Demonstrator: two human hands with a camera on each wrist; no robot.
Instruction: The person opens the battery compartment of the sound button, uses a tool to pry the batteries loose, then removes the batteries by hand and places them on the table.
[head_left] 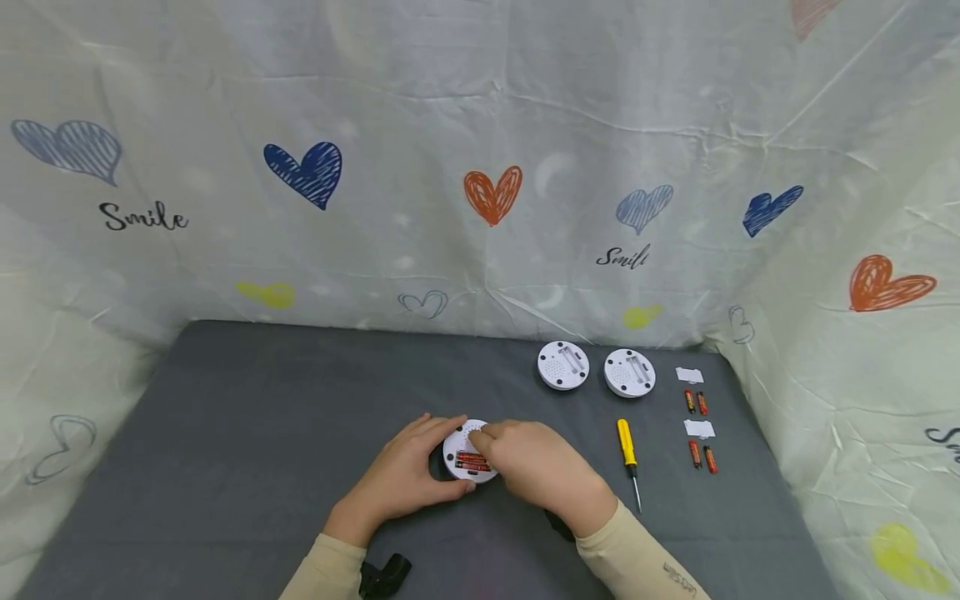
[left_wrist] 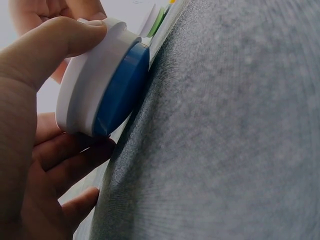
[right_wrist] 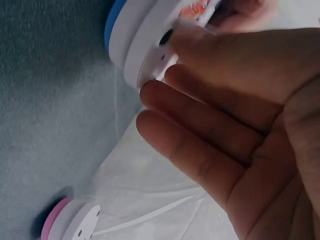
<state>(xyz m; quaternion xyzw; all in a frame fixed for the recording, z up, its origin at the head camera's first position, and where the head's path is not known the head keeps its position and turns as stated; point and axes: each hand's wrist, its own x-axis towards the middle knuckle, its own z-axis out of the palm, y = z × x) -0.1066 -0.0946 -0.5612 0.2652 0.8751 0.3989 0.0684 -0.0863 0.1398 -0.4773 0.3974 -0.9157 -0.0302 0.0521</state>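
A round white battery-powered device point(head_left: 452, 458) is tilted up slightly, back face up, at the front middle of the table. Its blue front point(left_wrist: 122, 90) points down towards the cloth. Red-and-black batteries point(head_left: 472, 462) lie side by side in its uncovered compartment. My left hand point(head_left: 408, 468) grips the device by its rim, thumb on the near side and fingers around the far side. Over the back face, my right hand point(head_left: 536, 467) touches the white casing beside the batteries with its thumb side. Its other fingers point(right_wrist: 190, 145) extend loosely past the rim.
Two similar white devices point(head_left: 563, 365) point(head_left: 629, 372) stand farther back with vacant battery slots. A yellow-handled screwdriver point(head_left: 627, 442) lies to the right. Beyond it are two white covers point(head_left: 689, 375) point(head_left: 700, 428) and two pairs of batteries point(head_left: 695, 402) point(head_left: 702, 457). Printed cloth point(head_left: 420, 183) hangs behind.
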